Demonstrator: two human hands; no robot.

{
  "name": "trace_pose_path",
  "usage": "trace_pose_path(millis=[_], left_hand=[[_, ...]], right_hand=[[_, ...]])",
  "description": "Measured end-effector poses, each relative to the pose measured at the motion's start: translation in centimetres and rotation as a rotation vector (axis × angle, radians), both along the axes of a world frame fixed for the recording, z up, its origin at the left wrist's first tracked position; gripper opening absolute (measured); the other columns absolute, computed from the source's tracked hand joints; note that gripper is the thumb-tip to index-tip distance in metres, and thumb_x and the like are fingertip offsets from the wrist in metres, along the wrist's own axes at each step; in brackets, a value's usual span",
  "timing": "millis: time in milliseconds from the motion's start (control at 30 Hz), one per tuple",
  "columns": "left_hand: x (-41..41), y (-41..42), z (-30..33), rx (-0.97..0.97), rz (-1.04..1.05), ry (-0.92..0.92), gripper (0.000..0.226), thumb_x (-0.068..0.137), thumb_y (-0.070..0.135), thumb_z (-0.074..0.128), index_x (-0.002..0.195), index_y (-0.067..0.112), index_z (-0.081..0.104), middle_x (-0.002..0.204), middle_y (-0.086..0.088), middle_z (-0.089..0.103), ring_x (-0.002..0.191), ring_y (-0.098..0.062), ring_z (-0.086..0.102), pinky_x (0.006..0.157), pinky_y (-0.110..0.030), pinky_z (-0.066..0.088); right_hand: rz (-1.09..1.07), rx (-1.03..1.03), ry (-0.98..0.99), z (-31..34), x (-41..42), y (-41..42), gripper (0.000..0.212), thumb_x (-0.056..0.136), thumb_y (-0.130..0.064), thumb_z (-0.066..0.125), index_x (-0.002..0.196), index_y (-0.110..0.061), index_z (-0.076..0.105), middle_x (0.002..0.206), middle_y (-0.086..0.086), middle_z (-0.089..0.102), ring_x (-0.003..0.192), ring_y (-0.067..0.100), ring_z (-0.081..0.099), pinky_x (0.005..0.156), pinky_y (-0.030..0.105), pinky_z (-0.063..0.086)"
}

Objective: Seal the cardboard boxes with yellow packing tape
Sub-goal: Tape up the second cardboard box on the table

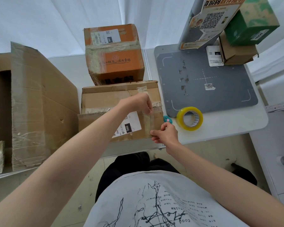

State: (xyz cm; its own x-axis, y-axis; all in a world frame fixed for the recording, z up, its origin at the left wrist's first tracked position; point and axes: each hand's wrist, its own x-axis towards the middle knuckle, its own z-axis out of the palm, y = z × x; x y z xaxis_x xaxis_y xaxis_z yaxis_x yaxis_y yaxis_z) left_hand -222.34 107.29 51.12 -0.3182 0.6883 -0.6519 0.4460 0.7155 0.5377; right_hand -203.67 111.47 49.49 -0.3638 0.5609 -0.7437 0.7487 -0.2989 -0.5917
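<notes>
A brown cardboard box (103, 99) with a white shipping label (129, 125) lies in front of me on the white table. A strip of translucent tape (147, 122) stretches over its right side. My left hand (138, 102) pinches the strip's far end near the box's top seam. My right hand (166, 134) pinches the strip's near end at the box's front right corner. The yellow tape roll (189, 118) stands on the table to the right of the box, untouched.
An orange box (115, 53) sits behind the brown one. A large flattened carton (33, 105) fills the left. A grey scale mat (203, 82) lies to the right, with a green box (251, 22) stacked on a brown box behind it. A small teal cutter (167, 119) lies beside the roll.
</notes>
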Motion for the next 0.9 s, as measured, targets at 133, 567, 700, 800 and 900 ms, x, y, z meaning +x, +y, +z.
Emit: trace_pose_path(millis=[133,567,700,800,900], left_hand=[[-0.2,0.2,0.1,-0.065,-0.033,-0.01,0.014,0.082,0.021,0.084,0.093,0.015,0.079,0.084,0.005,0.069,0.079,-0.014,0.058,0.066,-0.024,0.047],[-0.5,-0.9,-0.1,-0.04,0.235,-0.144,0.032,0.079,0.011,0.085,0.108,0.015,0.07,0.114,-0.004,0.067,0.108,-0.022,0.061,0.086,-0.031,0.047],[-1.3,-1.4,0.0,0.013,0.308,-0.205,0.023,0.079,0.024,0.087,0.094,0.018,0.071,0.108,-0.004,0.071,0.101,-0.018,0.06,0.084,-0.03,0.047],[-1.5,-1.6,0.1,0.028,0.313,-0.231,0.021,0.078,0.03,0.087,0.09,0.018,0.075,0.096,0.002,0.072,0.098,-0.015,0.062,0.078,-0.024,0.045],[-1.5,-1.9,0.1,0.055,0.328,-0.238,0.02,0.08,0.029,0.086,0.091,0.015,0.076,0.094,0.002,0.073,0.094,-0.013,0.062,0.076,-0.02,0.044]], right_hand=[[-0.004,0.0,0.009,-0.1,0.1,0.0,0.045,0.083,-0.003,0.08,0.084,-0.018,0.037,0.082,0.016,0.071,0.05,0.017,0.067,0.049,0.025,0.054],[0.001,0.007,0.031,-0.3,0.4,-0.2,0.041,0.084,-0.004,0.079,0.083,-0.017,0.04,0.083,0.015,0.071,0.053,0.016,0.068,0.057,0.027,0.059],[-0.002,0.005,0.053,-0.2,0.6,-0.3,0.04,0.084,-0.004,0.079,0.082,-0.017,0.041,0.082,0.014,0.071,0.054,0.015,0.068,0.06,0.028,0.061],[-0.002,0.003,0.074,-0.1,0.9,-0.4,0.039,0.085,-0.003,0.078,0.083,-0.016,0.042,0.08,0.012,0.069,0.056,0.015,0.068,0.062,0.03,0.062],[-0.014,0.013,0.092,0.0,1.1,-0.4,0.037,0.086,-0.003,0.077,0.083,-0.015,0.042,0.08,0.013,0.069,0.057,0.016,0.068,0.063,0.029,0.062]])
